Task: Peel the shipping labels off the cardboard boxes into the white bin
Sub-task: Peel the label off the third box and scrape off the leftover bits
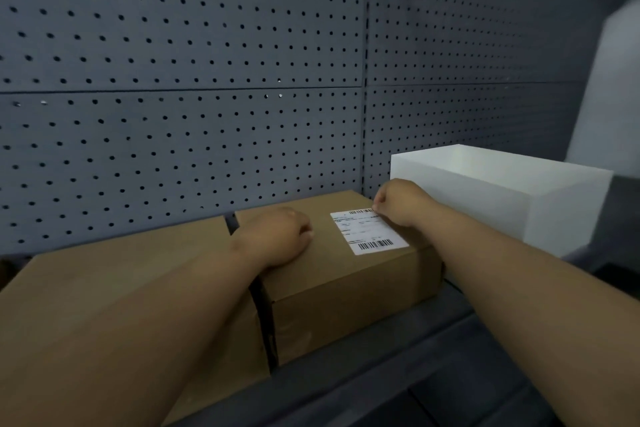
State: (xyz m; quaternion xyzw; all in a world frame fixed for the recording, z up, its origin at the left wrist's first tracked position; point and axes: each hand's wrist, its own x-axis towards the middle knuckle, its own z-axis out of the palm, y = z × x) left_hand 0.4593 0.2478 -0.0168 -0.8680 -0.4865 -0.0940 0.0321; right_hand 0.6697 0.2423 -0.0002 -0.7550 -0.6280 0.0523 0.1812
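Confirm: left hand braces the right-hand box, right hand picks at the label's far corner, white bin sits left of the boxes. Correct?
One thing is off: the white bin sits to the right of the boxes, not the left. The head view shows it beside the right-hand box. The rest holds: the left hand rests on that box, and the right hand has its fingers at the far corner of the label.

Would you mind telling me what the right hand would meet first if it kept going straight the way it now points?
The right hand points away and left, at the far corner of the shipping label. Straight on, it would probably cross the cardboard box top and meet the grey pegboard; depth is uncertain.
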